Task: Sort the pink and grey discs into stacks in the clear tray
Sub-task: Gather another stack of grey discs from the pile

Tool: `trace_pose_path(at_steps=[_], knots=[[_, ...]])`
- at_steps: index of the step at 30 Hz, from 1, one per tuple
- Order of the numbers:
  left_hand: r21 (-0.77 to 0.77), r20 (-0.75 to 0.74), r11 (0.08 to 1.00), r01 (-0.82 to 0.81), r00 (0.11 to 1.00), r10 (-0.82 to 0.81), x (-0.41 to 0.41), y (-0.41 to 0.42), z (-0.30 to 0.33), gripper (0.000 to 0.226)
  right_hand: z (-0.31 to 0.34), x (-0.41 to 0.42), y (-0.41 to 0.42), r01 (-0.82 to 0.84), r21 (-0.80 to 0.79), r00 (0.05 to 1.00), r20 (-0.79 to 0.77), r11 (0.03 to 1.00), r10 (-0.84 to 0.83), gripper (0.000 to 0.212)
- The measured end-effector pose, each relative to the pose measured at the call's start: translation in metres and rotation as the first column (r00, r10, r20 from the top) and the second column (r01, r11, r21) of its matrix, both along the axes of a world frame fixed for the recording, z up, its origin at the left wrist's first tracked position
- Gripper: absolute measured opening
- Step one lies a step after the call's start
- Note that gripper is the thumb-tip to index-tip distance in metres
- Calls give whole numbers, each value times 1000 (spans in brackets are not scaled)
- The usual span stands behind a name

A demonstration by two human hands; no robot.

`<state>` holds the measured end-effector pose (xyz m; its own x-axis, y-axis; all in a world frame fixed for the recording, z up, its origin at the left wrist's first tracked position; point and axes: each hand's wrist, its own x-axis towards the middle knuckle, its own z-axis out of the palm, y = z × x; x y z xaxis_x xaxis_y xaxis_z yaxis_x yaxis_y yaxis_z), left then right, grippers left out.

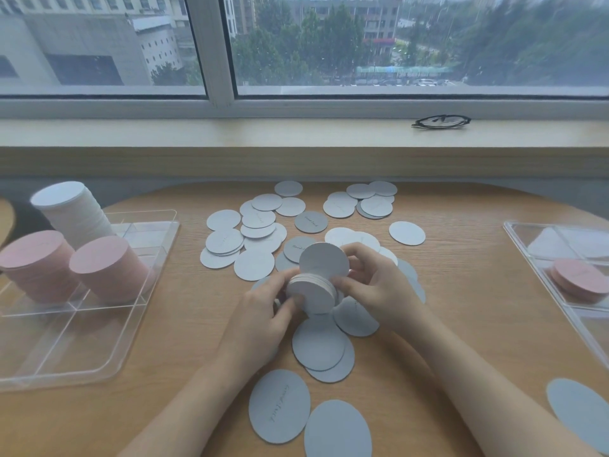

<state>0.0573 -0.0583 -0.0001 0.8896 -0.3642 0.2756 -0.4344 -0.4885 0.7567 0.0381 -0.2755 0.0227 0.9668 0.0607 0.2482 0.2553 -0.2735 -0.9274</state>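
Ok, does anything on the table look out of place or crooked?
The tall white stack in the clear tray looks tilted, though the wide lens may exaggerate it. A pair of glasses lies on the windowsill. Loose grey discs lie scattered, unsorted.

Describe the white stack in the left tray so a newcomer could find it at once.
Start at the clear tray on the table's left edge. Three tall stacks stand at its far end; the white stack is the rearmost, nearest the window. Its two neighbours are pink stacks.
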Motion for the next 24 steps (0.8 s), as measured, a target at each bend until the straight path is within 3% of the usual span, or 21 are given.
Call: trace_pose_path(at_steps=[2, 6, 12, 18, 21, 24], knots=[[-1, 4, 1000, 3, 1000, -3, -1, -1, 1, 27, 1, -1, 0, -9, -36, 1000, -5, 999, 8, 15], [-50, -7, 998, -25, 1000, 24, -2, -1, 3, 19, 2, -3, 0, 56, -289, 998, 54, 956, -42, 19], [-75, 29, 997, -35, 999, 37, -1, -1, 1, 32, -4, 0, 8, 3, -600, 996, 76, 800, 54, 56], [40, 63, 998, 44, 997, -47, 0, -2, 0, 54, -5, 0, 13, -25, -619, 990, 94, 785, 105, 39], [1, 52, 999, 32, 998, -32, -2, -2, 3, 48, -2, 0, 9, -58, -604, 987, 83, 795, 136, 49], [-25, 33, 1000, 12, 999, -11, -4, -2, 4, 32, 1, 6, -8, 120, -549, 988, 150, 827, -44, 50]])
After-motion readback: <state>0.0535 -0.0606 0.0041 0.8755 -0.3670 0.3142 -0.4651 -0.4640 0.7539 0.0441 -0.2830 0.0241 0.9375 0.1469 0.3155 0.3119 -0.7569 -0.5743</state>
